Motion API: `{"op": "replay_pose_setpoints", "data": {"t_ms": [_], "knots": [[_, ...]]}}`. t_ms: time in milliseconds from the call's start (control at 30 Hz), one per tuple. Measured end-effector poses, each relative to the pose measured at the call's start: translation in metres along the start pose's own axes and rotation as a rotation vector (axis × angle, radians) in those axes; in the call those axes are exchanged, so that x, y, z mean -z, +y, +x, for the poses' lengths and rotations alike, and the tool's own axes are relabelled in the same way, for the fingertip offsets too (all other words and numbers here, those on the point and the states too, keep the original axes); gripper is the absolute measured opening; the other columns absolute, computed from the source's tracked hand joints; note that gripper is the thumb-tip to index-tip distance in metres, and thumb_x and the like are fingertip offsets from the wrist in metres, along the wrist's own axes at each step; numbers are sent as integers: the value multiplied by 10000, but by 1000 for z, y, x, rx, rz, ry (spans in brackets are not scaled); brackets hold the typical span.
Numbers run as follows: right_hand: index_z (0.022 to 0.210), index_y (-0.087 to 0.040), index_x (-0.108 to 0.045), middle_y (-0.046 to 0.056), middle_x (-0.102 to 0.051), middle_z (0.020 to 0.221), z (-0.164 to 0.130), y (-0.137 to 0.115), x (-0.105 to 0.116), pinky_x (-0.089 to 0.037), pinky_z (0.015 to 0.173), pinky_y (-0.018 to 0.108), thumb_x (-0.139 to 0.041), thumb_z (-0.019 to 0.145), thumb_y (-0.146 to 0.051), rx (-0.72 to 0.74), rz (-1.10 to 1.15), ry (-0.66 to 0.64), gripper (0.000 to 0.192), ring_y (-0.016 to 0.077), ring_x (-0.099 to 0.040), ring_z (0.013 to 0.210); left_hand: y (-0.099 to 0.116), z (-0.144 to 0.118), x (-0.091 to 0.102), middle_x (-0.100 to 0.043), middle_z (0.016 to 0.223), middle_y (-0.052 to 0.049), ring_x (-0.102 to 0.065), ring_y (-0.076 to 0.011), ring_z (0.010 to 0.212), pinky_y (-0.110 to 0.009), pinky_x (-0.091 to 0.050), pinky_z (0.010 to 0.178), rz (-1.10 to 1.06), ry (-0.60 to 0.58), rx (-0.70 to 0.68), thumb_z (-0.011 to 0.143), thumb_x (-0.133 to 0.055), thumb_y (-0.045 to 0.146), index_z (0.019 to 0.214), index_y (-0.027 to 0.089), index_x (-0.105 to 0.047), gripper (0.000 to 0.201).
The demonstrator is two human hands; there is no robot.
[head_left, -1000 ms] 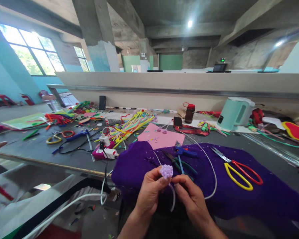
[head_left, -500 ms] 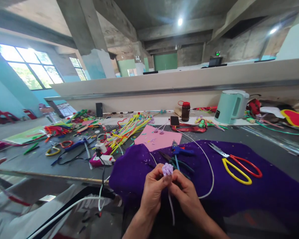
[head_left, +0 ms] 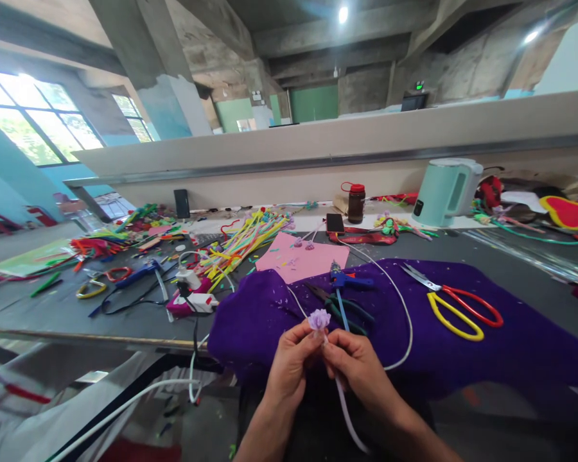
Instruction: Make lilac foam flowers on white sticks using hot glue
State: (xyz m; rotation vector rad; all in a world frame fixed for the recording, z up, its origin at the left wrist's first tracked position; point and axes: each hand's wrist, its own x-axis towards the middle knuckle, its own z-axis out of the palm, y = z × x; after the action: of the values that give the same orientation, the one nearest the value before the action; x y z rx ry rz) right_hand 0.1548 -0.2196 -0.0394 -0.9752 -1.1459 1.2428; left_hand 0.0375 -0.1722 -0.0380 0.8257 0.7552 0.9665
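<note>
A small lilac flower (head_left: 319, 319), fuzzy like twisted pipe cleaner, stands up between my fingertips. My left hand (head_left: 291, 360) is closed, pinching it just under the head. With thumb and fingers together, my right hand (head_left: 355, 360) grips the pale lilac stem (head_left: 347, 417) below the flower; the strand hangs out beneath that hand and curves down to the right. Just beyond my hands, a blue glue gun (head_left: 351, 280) and dark-handled pliers (head_left: 349, 313) lie on a purple cloth (head_left: 255, 321). Scissors (head_left: 455, 308) with one red and one yellow handle rest to the right.
Lilac pieces lie on a pink sheet (head_left: 274, 253) ahead. Left of it are a bundle of coloured pipe cleaners (head_left: 250, 240) and a power strip (head_left: 197, 301). A phone (head_left: 335, 223), a brown bottle (head_left: 356, 204) and a mint kettle (head_left: 443, 192) stand behind. A white cable (head_left: 407, 308) loops across the cloth.
My right hand has shifted slightly and the stem below it now swings out to the lower right. The flower is a little higher and more upright. The whole view has tilted slightly.
</note>
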Motion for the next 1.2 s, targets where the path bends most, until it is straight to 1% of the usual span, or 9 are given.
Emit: {"op": "replay_pose_setpoints", "data": {"t_ms": [133, 333, 533, 633, 800, 900, 967, 1067, 1200], "knots": [[594, -156, -478, -65, -398, 461, 1, 1, -1, -224, 372, 185, -497, 852, -374, 5, -82, 9, 338, 48, -308, 370, -2, 0, 8, -631, 594, -7, -533, -94, 496, -186, -404, 481, 0, 14, 29, 553, -771, 215, 731, 124, -686, 217], [582, -155, -487, -47, -408, 518, 1, 8, -3, -289, 492, 209, -473, 873, -308, 113, -228, 21, 329, 79, -371, 498, -1, -2, 6, -609, 596, 10, -512, -71, 504, -178, -400, 508, -56, 62, 13, 554, -771, 201, 693, 123, -677, 185], [710, -165, -611, -41, -418, 561, -3, 5, 0, -272, 481, 212, -461, 882, -343, 183, -339, -66, 290, 85, -357, 507, -9, -8, 7, -547, 551, 37, -396, -35, 445, -155, -312, 440, -76, 86, -56, 572, -759, 223, 673, 128, -669, 165], [692, -164, -599, -48, -392, 528, -4, 8, 1, -259, 452, 208, -461, 881, -360, 146, -325, -33, 305, 82, -345, 479, -12, -9, 8, -548, 591, 32, -427, -55, 486, -170, -343, 474, -67, 107, -97, 573, -759, 226, 671, 139, -667, 160], [860, -166, -595, -50, -440, 553, -3, 13, -4, -308, 449, 194, -503, 858, -378, 95, -208, 14, 231, 82, -390, 475, -8, -11, 7, -556, 704, 11, -496, -101, 639, -208, -406, 622, 70, 97, -259, 625, -728, 211, 703, 155, -687, 104], [830, -159, -585, -53, -447, 542, -2, 11, -6, -314, 429, 186, -515, 851, -378, 79, -131, 42, 231, 74, -397, 450, -5, -12, 6, -568, 758, -2, -511, -125, 724, -212, -409, 681, 173, 92, -348, 648, -712, 209, 690, 158, -683, 73], [803, -156, -581, -59, -442, 522, -2, 9, -6, -311, 416, 179, -516, 853, -372, 66, -70, 68, 231, 64, -392, 423, -5, -13, 5, -592, 782, -8, -527, -133, 726, -222, -419, 685, 170, 84, -318, 649, -712, 221, 789, 179, -683, 149], [795, -151, -576, -69, -441, 486, -1, 8, -4, -281, 388, 165, -544, 840, -369, 10, 102, 78, 225, 47, -365, 380, -5, -15, 5, -629, 823, -33, -564, -167, 744, -259, -441, 709, 148, 4, -211, 597, -744, 239, 947, 194, -666, 362], [738, -152, -536, -85, -420, 418, 1, 19, -3, -200, 329, 153, -587, 809, -381, -130, 414, -65, 245, 26, -297, 302, -2, -17, 3, -619, 970, -77, -540, -237, 936, -294, -413, 835, 213, -59, -240, 618, -720, 252, 883, 165, -706, 279]]}}
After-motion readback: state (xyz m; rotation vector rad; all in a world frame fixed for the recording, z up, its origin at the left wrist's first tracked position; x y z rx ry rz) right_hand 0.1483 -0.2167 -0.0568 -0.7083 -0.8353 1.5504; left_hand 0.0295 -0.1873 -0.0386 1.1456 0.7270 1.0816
